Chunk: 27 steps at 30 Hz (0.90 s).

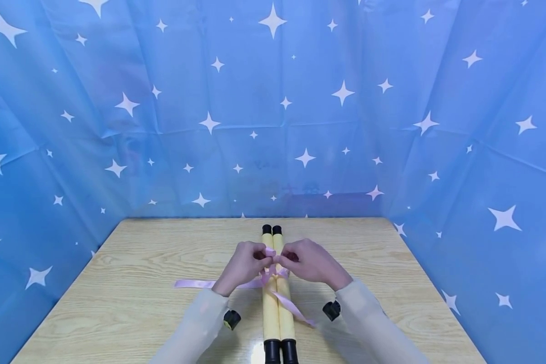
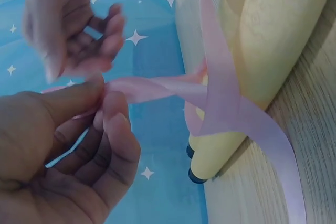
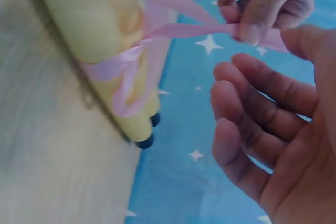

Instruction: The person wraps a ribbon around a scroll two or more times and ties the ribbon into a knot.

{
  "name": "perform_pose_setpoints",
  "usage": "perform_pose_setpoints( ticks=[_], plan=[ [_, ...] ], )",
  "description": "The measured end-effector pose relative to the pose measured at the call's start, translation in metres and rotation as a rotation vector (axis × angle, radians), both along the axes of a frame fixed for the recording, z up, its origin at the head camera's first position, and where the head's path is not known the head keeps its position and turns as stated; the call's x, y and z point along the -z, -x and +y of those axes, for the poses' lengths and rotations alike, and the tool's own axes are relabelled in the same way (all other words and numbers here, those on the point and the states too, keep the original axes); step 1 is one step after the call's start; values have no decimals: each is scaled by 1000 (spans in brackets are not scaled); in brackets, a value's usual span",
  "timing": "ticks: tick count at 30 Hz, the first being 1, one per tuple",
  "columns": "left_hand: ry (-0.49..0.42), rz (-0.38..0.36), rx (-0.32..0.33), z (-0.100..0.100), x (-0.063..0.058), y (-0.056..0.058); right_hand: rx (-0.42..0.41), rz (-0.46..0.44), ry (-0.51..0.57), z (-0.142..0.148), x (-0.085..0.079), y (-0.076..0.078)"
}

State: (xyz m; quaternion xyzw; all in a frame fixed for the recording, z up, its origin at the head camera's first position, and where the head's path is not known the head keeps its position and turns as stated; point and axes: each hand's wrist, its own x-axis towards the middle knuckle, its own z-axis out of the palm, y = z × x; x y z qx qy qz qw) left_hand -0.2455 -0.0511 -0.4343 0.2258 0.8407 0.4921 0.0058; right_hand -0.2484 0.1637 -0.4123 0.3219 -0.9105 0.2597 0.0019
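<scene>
Two pale yellow rods [image 1: 270, 308] with black end caps lie side by side on the table, pointing away from me. A pink satin ribbon [image 1: 293, 306] is wrapped around them near the middle, its two tails trailing to the left and toward the front right. My left hand [image 1: 245, 263] pinches a twisted, raised length of ribbon [image 2: 142, 88] between thumb and forefinger above the rods. Close beside it is my right hand [image 1: 311, 260]; its fingers [image 3: 249, 114] are spread and loosely bent, with the thumb right at the ribbon beyond the left fingertips.
The wood-grain table [image 1: 154, 253] extends on both sides of the rods. A blue curtain [image 1: 255, 151] with white stars surrounds its back and sides. Small black devices [image 1: 331, 310] sit by both wrists, below the pale sleeves [image 1: 368, 313].
</scene>
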Motion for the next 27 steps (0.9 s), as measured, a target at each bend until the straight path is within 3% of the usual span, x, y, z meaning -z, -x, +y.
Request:
perform_pose_setpoints(
  ticks=[4, 16, 19, 27],
  plan=[
    [-14, -15, 9, -5, 3, 2, -7, -103, -28, 9, 14, -6],
    [-21, -37, 5, -13, 8, 3, -156, -310, -20, 24, 51, -29],
    [-15, -34, 4, -15, 8, 2, -171, -333, 2, 27, 54, -30],
    [-18, -42, 5, -20, 10, 2, -167, -288, 93, 50, 52, -27]
  ],
)
